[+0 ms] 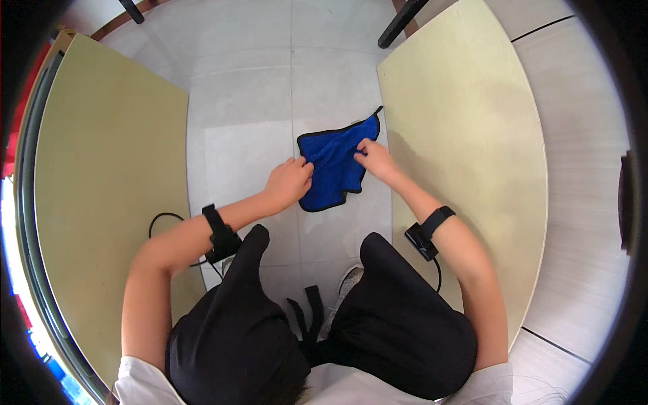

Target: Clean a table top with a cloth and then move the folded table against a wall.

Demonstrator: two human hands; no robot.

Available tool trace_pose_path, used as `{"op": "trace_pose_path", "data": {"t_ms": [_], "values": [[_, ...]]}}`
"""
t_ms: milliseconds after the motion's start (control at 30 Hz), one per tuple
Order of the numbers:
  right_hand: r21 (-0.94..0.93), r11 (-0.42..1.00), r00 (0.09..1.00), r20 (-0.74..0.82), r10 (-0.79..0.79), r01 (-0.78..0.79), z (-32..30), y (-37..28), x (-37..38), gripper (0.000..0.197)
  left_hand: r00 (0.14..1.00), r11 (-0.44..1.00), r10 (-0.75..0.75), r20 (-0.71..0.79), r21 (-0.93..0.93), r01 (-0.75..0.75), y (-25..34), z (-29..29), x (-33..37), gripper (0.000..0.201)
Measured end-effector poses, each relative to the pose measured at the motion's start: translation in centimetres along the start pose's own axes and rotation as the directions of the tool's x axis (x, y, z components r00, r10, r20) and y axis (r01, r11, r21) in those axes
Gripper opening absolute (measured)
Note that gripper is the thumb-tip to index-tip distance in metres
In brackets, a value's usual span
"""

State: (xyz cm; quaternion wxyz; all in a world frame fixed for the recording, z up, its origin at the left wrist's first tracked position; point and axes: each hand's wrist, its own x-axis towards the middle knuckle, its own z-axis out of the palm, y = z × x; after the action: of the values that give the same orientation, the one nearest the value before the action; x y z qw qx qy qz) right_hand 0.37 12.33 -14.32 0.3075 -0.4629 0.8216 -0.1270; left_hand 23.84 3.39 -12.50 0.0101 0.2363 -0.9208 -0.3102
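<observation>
A blue cloth (335,162) with a dark edge hangs in the air between two pale tabletops, above a grey tiled floor. My left hand (289,182) pinches its left edge. My right hand (375,158) pinches the cloth near its upper right part. The cloth droops below both hands, and one corner with a small loop points up toward the right table. Each wrist wears a black band with a small device.
A pale yellow table (101,175) lies to my left and another (466,135) to my right, with a strip of tiled floor (270,88) between them. Black trousers and a shoe (347,280) show below. A black cable (158,219) loops on the left table. A dark chair leg (401,23) stands at the top.
</observation>
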Motion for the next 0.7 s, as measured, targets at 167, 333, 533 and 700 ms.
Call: {"op": "trace_pose_path", "data": {"t_ms": [167,333,533,700], "values": [[-0.302,0.935,0.977,0.159,-0.144,0.187,2.1,-1.9,-2.8,0.032,0.997,0.993,0.078,0.002,0.083,-0.077,2.4,-3.0,5.0,0.01],[-0.569,0.748,0.939,0.241,-0.246,0.341,-4.1,-4.1,-0.9,0.037,0.898,0.733,0.418,0.141,0.531,-0.425,3.8,1.3,6.8,0.038],[-0.654,0.674,0.918,0.084,-0.387,0.344,-20.5,-13.9,0.3,0.034,0.903,0.78,0.386,0.188,0.457,-0.429,2.5,3.3,7.5,0.076],[-0.7,0.656,0.866,-0.11,-0.488,0.281,-27.3,-14.2,-5.2,0.035,0.839,0.747,0.515,0.176,0.388,-0.54,0.4,5.9,7.4,0.073]]}}
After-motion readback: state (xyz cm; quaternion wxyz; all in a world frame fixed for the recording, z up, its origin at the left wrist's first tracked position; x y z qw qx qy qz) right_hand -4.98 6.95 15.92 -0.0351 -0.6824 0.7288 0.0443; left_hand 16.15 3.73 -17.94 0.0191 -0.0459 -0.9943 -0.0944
